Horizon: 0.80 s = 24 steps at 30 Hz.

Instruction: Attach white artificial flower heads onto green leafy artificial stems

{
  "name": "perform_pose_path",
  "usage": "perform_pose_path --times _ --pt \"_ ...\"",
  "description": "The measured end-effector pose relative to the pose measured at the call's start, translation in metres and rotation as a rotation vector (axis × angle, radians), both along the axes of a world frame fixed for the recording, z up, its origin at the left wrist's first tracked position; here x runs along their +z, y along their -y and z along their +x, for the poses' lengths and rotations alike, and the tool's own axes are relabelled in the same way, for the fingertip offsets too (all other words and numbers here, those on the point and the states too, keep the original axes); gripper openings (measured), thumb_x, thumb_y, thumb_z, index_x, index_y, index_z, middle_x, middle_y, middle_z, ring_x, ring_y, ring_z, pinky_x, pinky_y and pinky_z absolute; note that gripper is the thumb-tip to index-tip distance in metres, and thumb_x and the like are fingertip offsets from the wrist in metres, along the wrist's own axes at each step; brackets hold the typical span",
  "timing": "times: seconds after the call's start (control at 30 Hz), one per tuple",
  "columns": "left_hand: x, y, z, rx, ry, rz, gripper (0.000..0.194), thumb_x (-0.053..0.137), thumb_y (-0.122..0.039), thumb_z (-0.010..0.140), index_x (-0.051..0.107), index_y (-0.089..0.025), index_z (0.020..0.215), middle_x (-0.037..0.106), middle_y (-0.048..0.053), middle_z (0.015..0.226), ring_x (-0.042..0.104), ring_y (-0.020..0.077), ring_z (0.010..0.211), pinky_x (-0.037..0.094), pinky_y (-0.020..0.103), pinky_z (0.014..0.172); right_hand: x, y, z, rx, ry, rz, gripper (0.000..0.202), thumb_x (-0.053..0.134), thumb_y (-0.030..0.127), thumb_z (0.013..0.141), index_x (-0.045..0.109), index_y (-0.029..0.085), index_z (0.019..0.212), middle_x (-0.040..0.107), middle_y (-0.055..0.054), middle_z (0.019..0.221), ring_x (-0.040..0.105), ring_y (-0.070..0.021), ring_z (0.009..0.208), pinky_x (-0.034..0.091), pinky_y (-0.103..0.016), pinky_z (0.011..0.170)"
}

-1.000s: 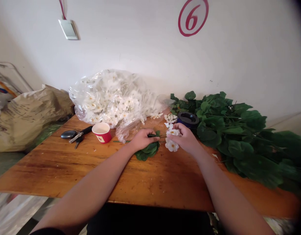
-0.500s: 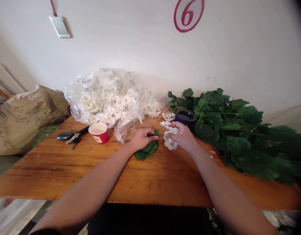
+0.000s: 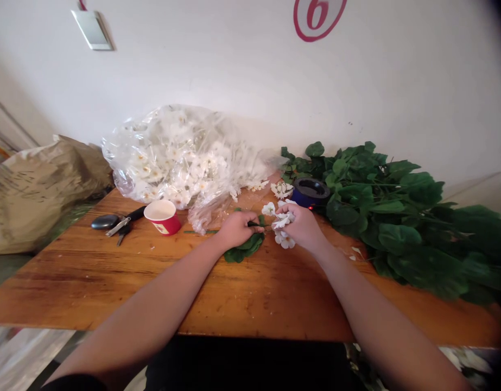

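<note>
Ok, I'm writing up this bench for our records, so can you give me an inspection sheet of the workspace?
Surface: wooden table, with small pale scraps on it.
Job's things: white flowers; dark stem; green leaves; clear bag of flowers; leafy bunch at right.
Clutter: red cup and keys at left; dark blue round object beside the leafy bunch.
Left hand: closed on the dark stem, green leaves beneath.
Right hand: holds the white flowers.
Cables: red cord above the wall switch.
Surroundings: white wall, brown sack at left.
</note>
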<state>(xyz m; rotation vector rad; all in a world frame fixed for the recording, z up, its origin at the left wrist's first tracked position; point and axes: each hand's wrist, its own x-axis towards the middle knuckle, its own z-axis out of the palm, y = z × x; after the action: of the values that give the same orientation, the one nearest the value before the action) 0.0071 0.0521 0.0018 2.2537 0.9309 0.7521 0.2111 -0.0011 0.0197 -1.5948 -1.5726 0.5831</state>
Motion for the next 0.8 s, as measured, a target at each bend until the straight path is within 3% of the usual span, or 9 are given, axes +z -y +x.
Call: perform_pose_path --times 0.27,0.53,0.8 --pt "-0.001 -0.001 0.000 -0.040 0.040 -0.013 0.017 0.067 -0.030 0.078 0.061 -0.016 0.069 0.060 -0.002 0.067 0.052 0.0121 0.065 0.034 0.023 0.062 -0.003 -0.001 -0.003 -0.027 0.036 -0.042 0.025 0.066 0.021 0.059 0.066 0.020 0.084 0.063 0.001 0.066 0.055 -0.0143 0.056 0.038 -0.023 0.050" --pt "0.012 0.005 0.000 -0.023 0.123 -0.083 0.028 0.064 -0.042 0.080 0.061 -0.016 0.072 0.058 -0.002 0.068 0.051 0.0127 0.067 0.035 0.024 0.062 0.017 0.007 -0.002 -0.041 -0.109 0.056 0.025 0.067 0.024 0.059 0.060 0.020 0.082 0.063 0.002 0.077 0.055 -0.0137 0.062 0.042 -0.024 0.056" --pt "0.013 0.003 -0.001 -0.027 0.130 -0.120 0.032 0.066 -0.041 0.078 0.052 -0.016 0.063 0.051 -0.003 0.061 0.047 0.0114 0.062 0.035 0.023 0.059 0.024 0.011 -0.005 -0.074 -0.175 0.051 0.021 0.068 0.023 0.055 0.056 0.019 0.072 0.060 0.003 0.066 0.052 -0.0133 0.057 0.038 -0.023 0.053"
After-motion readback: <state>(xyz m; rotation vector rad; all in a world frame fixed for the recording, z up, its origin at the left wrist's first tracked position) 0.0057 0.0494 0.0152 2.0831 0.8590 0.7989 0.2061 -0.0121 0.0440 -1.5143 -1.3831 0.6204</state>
